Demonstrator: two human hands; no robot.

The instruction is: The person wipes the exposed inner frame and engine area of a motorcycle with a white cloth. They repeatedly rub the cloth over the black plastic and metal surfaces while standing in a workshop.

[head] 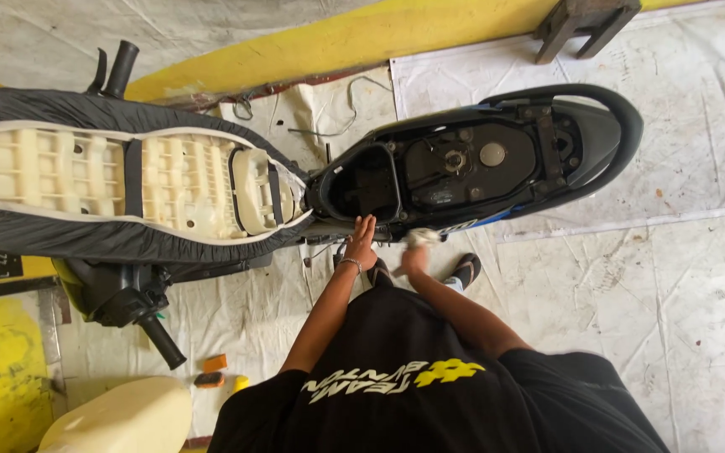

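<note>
A black scooter stands below me with its seat flipped up and forward, showing the seat's cream plastic underside. The open storage bay and the fuel cap are exposed. My left hand rests flat with fingers apart on the near rim of the storage bay; a bracelet circles that wrist. My right hand is closed on a pale cloth, pressed against the scooter's side panel just right of the left hand.
White sheeting covers the floor. A wooden stool stands at the far right. Small orange and yellow items lie near the handlebar grip. A cream cushion sits at the bottom left. A yellow kerb runs along the back.
</note>
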